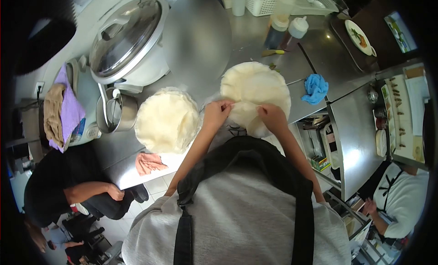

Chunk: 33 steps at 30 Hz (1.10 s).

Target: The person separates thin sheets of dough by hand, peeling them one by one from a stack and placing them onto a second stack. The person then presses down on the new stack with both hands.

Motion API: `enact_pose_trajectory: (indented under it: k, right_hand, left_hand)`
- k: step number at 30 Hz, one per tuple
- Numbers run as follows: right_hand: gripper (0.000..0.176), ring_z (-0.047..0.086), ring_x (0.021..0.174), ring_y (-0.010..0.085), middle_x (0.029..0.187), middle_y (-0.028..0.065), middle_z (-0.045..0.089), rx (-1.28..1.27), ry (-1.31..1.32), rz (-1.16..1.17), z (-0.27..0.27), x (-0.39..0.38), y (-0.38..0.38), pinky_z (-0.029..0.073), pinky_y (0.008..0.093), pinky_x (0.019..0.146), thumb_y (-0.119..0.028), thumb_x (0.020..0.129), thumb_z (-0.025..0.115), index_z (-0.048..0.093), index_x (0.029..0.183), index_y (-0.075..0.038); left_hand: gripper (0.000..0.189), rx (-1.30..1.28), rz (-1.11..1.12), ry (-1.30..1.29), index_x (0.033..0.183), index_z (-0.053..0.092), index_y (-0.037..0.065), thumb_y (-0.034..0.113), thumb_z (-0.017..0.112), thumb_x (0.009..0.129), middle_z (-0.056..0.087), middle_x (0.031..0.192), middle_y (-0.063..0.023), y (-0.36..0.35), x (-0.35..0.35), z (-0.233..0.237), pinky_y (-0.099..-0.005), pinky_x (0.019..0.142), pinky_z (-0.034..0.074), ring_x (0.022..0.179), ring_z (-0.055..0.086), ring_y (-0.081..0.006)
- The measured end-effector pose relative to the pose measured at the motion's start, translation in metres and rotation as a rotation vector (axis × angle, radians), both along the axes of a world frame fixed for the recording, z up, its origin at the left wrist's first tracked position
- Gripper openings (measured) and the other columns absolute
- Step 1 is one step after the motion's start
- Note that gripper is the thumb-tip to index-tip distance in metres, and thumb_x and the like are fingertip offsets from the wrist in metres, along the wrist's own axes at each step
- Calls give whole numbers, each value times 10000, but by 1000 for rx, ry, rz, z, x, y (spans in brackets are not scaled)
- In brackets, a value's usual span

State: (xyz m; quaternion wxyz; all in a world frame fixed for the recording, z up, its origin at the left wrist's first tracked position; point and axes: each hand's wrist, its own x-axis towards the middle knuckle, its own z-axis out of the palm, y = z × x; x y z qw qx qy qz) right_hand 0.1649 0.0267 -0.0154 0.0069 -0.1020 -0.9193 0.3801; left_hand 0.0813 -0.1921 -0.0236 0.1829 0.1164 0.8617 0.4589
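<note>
Two stacks of thin, round, pale sheets lie on the steel counter. Over the near part of the right stack (255, 82), my left hand (219, 112) and my right hand (272, 118) pinch the edge of a thin sheet between them. The fingers of both hands are closed on that edge. The left stack (166, 121) sits beside my left forearm, untouched. Its sheets have ragged, wavy edges. Whether the pinched sheet is fully apart from the ones under it cannot be made out.
A large lidded cooker (130, 41) and a metal pot (116, 112) stand at the left. Squeeze bottles (296, 30) are behind the stack, a blue cloth (315, 88) right, a pink cloth (149, 163) near the front edge. People are at lower left and lower right.
</note>
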Motion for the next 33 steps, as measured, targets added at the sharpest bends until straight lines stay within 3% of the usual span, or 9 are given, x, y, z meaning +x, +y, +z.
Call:
enact_pose_trajectory:
  k: [3, 5, 7, 9, 11, 17, 25, 28, 33]
  right_hand:
    - [284, 655, 732, 291, 798, 118, 671, -26, 104, -33, -4, -4, -11, 513, 406, 678, -244, 807, 678, 649, 1048, -97]
    - [371, 662, 741, 258, 827, 115, 675, -29, 229, -52, -25, -13, -17, 527, 379, 696, -232, 795, 708, 631, 1133, -99]
    - [414, 664, 779, 293, 937, 126, 676, -75, 398, 47, -32, -25, -19, 527, 407, 721, -265, 797, 701, 626, 1168, -98]
    - [323, 650, 802, 333, 890, 150, 679, -86, 274, -1, -20, -27, -24, 499, 450, 761, -279, 809, 666, 669, 1084, -108]
    - [211, 647, 811, 334, 856, 144, 681, -112, 181, 41, -12, -27, -22, 492, 438, 758, -243, 815, 659, 686, 948, -81]
    - [129, 645, 806, 334, 787, 130, 672, -224, 279, -257, -11, -7, -12, 488, 443, 776, -194, 792, 672, 683, 839, -74]
    - [131, 655, 758, 318, 773, 134, 672, -338, 265, -307, -8, 18, -13, 505, 416, 694, -165, 751, 671, 661, 805, -46]
    - [159, 662, 737, 299, 780, 132, 676, -365, 233, -336, -6, 23, -12, 508, 403, 664, -157, 723, 659, 653, 822, -32]
    - [234, 662, 729, 242, 789, 125, 674, -617, 253, -499, -9, 26, -15, 505, 367, 664, -125, 717, 624, 654, 926, -25]
  left_hand:
    - [345, -15, -65, 382, 1103, 704, 73, 242, 714, 802, 639, 662, -96, 15, -7, 3, -307, 609, 489, 610, 624, -171]
    - [382, 22, -192, 359, 1104, 679, 52, 260, 711, 786, 658, 735, -155, 23, -20, -6, -374, 607, 485, 610, 606, -311]
    - [317, -5, -151, 262, 1092, 687, 25, 194, 681, 824, 634, 684, -152, 34, -19, -7, -361, 573, 460, 574, 581, -250]
    - [316, -41, -147, 223, 1106, 698, 33, 198, 696, 837, 543, 597, -69, 41, -17, 6, -308, 532, 419, 547, 461, -124]
    - [271, 25, -94, 254, 1077, 710, 19, 169, 679, 853, 552, 590, -53, 41, -16, 3, -305, 515, 414, 531, 451, -111]
    - [267, -54, -103, 217, 952, 713, -40, 216, 678, 886, 653, 679, -31, 15, -32, 0, -273, 573, 452, 613, 552, -79]
    - [261, 221, -242, 141, 1110, 676, 0, 162, 654, 907, 691, 907, -38, 54, -12, 7, -224, 659, 486, 776, 611, -88]
    - [316, 323, -323, -69, 1184, 631, -40, 137, 632, 922, 673, 1000, -64, 73, -5, 21, -223, 746, 463, 842, 579, -88]
    - [284, 385, -277, -106, 1157, 637, -58, 125, 605, 942, 684, 1008, -77, 79, -7, 10, -233, 793, 486, 875, 609, -104]
